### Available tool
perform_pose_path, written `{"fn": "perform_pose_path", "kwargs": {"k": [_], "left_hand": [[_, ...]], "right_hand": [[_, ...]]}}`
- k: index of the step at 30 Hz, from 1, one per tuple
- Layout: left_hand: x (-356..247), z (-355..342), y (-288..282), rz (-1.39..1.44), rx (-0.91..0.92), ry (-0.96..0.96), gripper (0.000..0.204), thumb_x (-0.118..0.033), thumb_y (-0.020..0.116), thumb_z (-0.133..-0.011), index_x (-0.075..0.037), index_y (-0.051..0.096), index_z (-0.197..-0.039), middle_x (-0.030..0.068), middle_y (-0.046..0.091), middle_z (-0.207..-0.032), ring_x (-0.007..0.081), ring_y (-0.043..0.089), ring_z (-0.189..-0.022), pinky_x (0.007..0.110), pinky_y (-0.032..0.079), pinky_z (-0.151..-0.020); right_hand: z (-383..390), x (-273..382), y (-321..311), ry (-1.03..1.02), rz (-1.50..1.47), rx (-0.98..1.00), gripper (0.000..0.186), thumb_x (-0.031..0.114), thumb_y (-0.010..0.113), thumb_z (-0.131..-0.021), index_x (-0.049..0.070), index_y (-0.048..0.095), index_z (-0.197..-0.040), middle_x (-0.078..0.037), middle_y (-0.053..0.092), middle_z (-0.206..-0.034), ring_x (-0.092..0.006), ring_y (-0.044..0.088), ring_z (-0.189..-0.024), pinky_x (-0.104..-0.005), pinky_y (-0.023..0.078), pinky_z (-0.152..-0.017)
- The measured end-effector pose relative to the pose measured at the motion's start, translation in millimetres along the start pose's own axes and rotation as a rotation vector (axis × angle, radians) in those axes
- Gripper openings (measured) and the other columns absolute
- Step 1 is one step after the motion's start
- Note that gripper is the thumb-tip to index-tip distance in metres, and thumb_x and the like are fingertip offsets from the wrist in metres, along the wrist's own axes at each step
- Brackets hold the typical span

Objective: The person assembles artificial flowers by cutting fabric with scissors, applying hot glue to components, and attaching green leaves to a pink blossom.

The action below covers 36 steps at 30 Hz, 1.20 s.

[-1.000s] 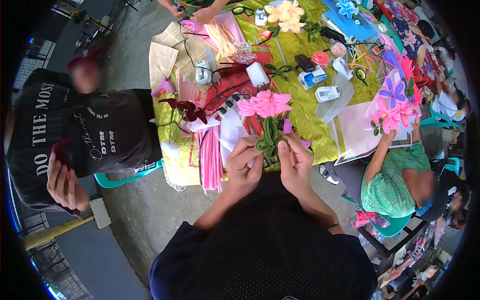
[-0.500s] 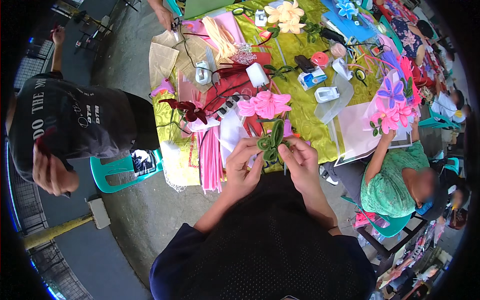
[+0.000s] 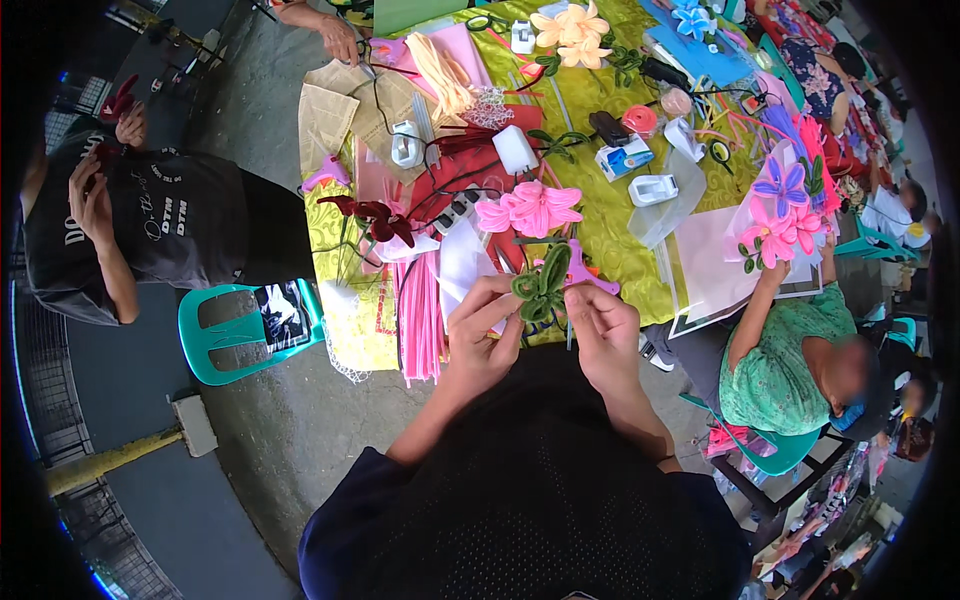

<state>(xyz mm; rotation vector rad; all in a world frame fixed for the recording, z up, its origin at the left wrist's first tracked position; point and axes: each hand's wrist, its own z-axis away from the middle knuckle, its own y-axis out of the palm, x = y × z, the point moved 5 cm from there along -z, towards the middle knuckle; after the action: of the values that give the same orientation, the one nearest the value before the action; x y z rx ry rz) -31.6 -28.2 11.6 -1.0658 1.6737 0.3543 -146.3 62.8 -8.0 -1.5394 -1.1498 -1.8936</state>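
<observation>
In front of my chest, just off the near table edge, I hold a cluster of dark green pipe-cleaner leaves with looped, fuzzy outlines. My left hand pinches it from the left, thumb and fingers pressed together. On the other side the fingertips of my right hand are closed at the leaves' right edge; the stem between my hands is mostly hidden. Just beyond lie pink pipe-cleaner lilies, a purple glue gun and a bundle of pink pipe cleaners.
The yellow-clothed table holds dark red flowers, a white tape dispenser, black scissors and peach lilies. A person in green sits at right with a bouquet. Another person stands left beside a teal chair.
The leaf cluster has tilted slightly in my fingers, and my right fingers have curled more. The person at left has lifted a dark red flower; the far hand has shifted at the table's edge.
</observation>
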Motion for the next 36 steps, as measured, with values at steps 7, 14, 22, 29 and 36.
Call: {"fn": "perform_pose_path", "kwargs": {"k": [7, 14, 22, 29, 36], "left_hand": [[-3, -2, -1, -0.078, 0.035, 0.066, 0.024, 0.014, 0.055, -0.067, 0.006, 0.06, -0.09, 0.0158, 0.058, -0.092, 0.0272, 0.059, -0.087, 0.03, 0.047, -0.076], [-2, 0, 1, -0.036, 0.029, 0.017, 0.027, 0.014, 0.056, -0.067, 0.007, 0.059, -0.093, 0.017, 0.056, -0.095, 0.0278, 0.059, -0.085, 0.031, 0.047, -0.075], [-3, 6, 3, -0.178, -0.121, 0.171, 0.028, 0.009, 0.066, -0.064, 0.005, 0.06, -0.091, 0.0156, 0.058, -0.094, 0.0282, 0.059, -0.085, 0.031, 0.048, -0.071], [-5, 3, -2, -0.271, -0.134, 0.382, 0.028, 0.009, 0.067, -0.062, 0.004, 0.06, -0.089, 0.0156, 0.06, -0.091, 0.0305, 0.059, -0.085, 0.035, 0.049, -0.071], [-11, 0, -6, -0.22, -0.211, 0.334, 0.026, 0.01, 0.062, -0.063, 0.007, 0.058, -0.089, 0.0167, 0.059, -0.09, 0.0306, 0.059, -0.081, 0.033, 0.048, -0.071]], "right_hand": [[0, 3, 3, -0.087, 0.108, -0.025, 0.012, 0.001, 0.053, -0.088, -0.008, 0.059, -0.092, -0.007, 0.057, -0.088, -0.0089, 0.05, -0.083, -0.0205, 0.039, -0.074], [-2, -3, 1, -0.037, 0.074, -0.007, 0.013, 0.001, 0.053, -0.087, -0.008, 0.06, -0.093, -0.008, 0.058, -0.089, -0.0098, 0.051, -0.084, -0.0214, 0.04, -0.076], [-1, 3, 5, -0.063, 0.1, -0.002, 0.012, 0.001, 0.054, -0.087, -0.008, 0.06, -0.093, -0.007, 0.058, -0.086, -0.0102, 0.05, -0.081, -0.0221, 0.039, -0.073], [-3, 12, 7, -0.124, 0.136, 0.045, 0.009, 0.0, 0.058, -0.084, -0.008, 0.061, -0.086, -0.008, 0.059, -0.082, -0.0115, 0.05, -0.077, -0.0229, 0.039, -0.071], [5, 18, 4, -0.049, -0.109, 0.099, 0.016, 0.008, 0.051, -0.09, -0.003, 0.061, -0.092, -0.006, 0.058, -0.083, -0.0098, 0.051, -0.072, -0.0241, 0.04, -0.066]]}}
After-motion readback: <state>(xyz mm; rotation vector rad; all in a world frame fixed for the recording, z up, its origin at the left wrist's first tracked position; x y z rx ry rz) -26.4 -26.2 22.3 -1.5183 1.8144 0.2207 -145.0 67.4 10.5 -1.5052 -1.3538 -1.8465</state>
